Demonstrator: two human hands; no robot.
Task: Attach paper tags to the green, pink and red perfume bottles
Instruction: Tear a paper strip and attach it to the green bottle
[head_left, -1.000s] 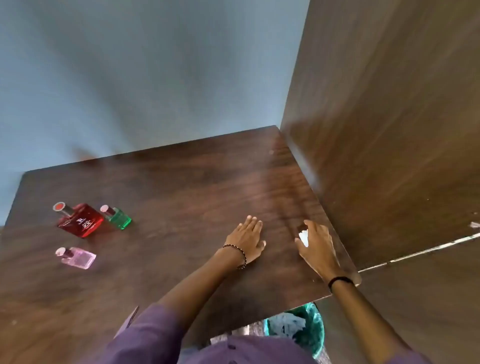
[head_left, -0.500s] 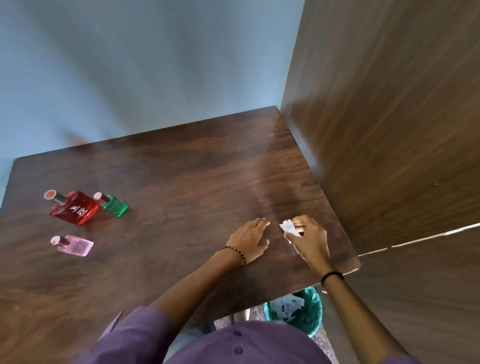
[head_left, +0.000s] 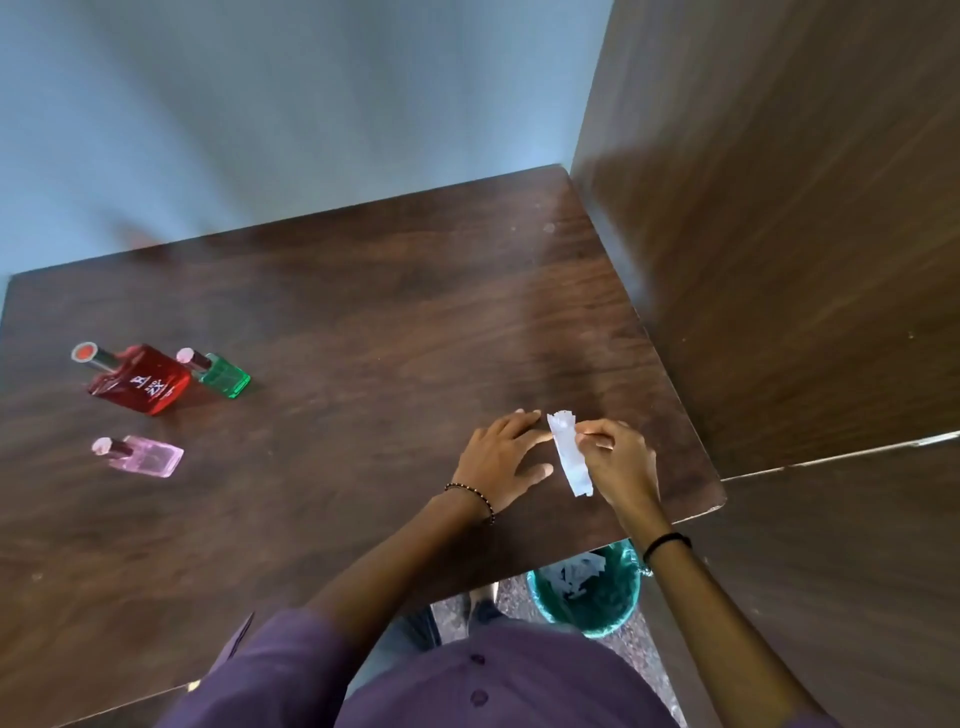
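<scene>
Three perfume bottles lie at the left of the dark wooden table (head_left: 363, 322): a large red bottle (head_left: 143, 385), a small green bottle (head_left: 224, 374) touching its right side, and a pink bottle (head_left: 145, 455) nearer to me. Far right of them, my right hand (head_left: 618, 462) pinches a narrow white paper tag (head_left: 571, 460) just above the tabletop. My left hand (head_left: 501, 457) rests flat on the table with fingers spread, its fingertips touching the tag's left edge.
A tall wooden panel (head_left: 779, 234) rises along the table's right edge. Below the front right corner stands a green bin (head_left: 587, 592) with paper scraps in it. A blue wall is behind the table.
My right hand has lifted the paper tag off the table and unfolded it into a long strip. My left hand has slid right to meet it. The bottles have not moved.
</scene>
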